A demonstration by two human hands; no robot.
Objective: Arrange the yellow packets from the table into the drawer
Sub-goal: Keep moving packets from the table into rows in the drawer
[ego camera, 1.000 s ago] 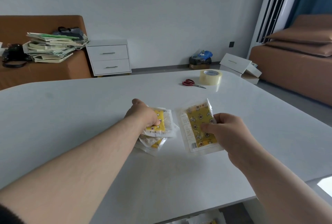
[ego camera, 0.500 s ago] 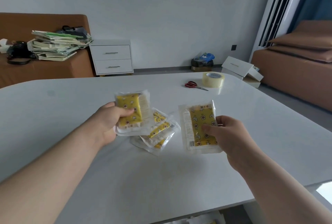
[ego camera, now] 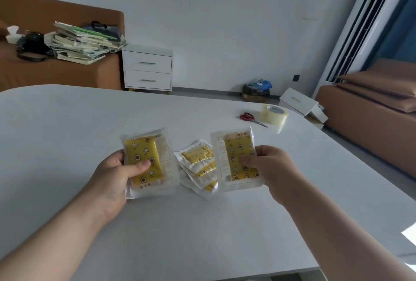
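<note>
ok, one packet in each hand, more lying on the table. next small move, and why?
Probably lay the right packet onto the left packet. The right hand and left hand each hold one, and the loose pile lies on the table between them; a freed right hand could gather it.

The yellow packets [ego camera: 146,159] you hold look sealed in clear plastic film, glossy and a little crinkled at the edges, over a yellow printed inner wrap. Under them your table [ego camera: 90,123] is a smooth white top with a soft, nearly matt sheen. At its far edge the tape roll [ego camera: 273,115] is translucent, shiny plastic, and the scissors [ego camera: 248,117] show red plastic handles and thin metal blades. Behind, the nightstand [ego camera: 147,70] looks smooth and white with brushed metal handles, the sofa [ego camera: 56,73] is matt brown cloth, and the stacked books [ego camera: 83,43] are worn paper.
</note>
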